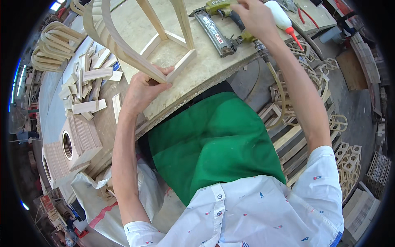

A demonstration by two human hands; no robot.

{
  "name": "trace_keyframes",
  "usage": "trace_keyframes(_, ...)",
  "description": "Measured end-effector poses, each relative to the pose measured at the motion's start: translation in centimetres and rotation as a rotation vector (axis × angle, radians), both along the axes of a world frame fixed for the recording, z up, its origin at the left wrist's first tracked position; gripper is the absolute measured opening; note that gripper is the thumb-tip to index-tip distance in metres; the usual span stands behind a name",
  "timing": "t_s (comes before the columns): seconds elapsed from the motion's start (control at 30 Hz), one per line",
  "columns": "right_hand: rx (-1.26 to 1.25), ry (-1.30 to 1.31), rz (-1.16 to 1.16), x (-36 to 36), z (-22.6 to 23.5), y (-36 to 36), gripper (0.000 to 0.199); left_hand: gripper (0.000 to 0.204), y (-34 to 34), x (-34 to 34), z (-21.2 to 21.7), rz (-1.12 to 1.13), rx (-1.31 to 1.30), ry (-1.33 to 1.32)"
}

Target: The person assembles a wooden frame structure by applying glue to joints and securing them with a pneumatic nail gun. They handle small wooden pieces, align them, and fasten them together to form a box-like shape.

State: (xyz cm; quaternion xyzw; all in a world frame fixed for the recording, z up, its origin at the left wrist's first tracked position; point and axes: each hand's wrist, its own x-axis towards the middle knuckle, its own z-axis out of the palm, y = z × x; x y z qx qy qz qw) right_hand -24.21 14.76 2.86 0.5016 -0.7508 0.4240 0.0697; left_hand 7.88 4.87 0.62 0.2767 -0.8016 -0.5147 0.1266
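My left hand (142, 92) grips the near corner of a pale wooden frame (181, 66), thumb and fingers closed around the joint. Upright slats and curved wooden strips rise from this frame, which rests on the worktable and runs out of view at the top. My right hand (257, 20) hovers over the handle end of a green and grey nail gun (214, 37) with its fingers curled. Whatever sits between those fingertips, if anything, cannot be made out. The nail gun lies on its side, joined to an air hose (281, 90).
Beside my right hand lies a white glue bottle (279, 15) with a red nozzle; red-handled pliers (308, 18) are beyond it. Loose wood offcuts (88, 82) and stacked boards with round holes (78, 142) occupy the left. Wooden frames (288, 109) stand low on the right.
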Motion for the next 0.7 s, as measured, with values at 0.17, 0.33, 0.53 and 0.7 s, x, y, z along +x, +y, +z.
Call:
trace_keyframes(0.17,0.516,-0.15,-0.22,-3.5,-2.6,-3.9,0.032,0.033,-0.2,-0.2,-0.2,0.008,0.024,-0.022)
trace_keyframes(0.33,0.263,-0.911,0.225,-3.0,-2.3,-1.3,0.015,0.035,-0.1,0.0,0.2,0.023,-0.002,-0.076)
trace_keyframes(0.53,-0.161,-1.325,0.219,8.7,-0.1,8.8,0.026,0.034,-0.7,0.4,-0.7,0.024,0.012,-0.076)
trace_keyframes(0.7,-0.143,-1.54,0.247,17.2,-2.0,12.4,0.028,0.035,-0.6,0.5,-0.8,0.014,0.048,-0.038)
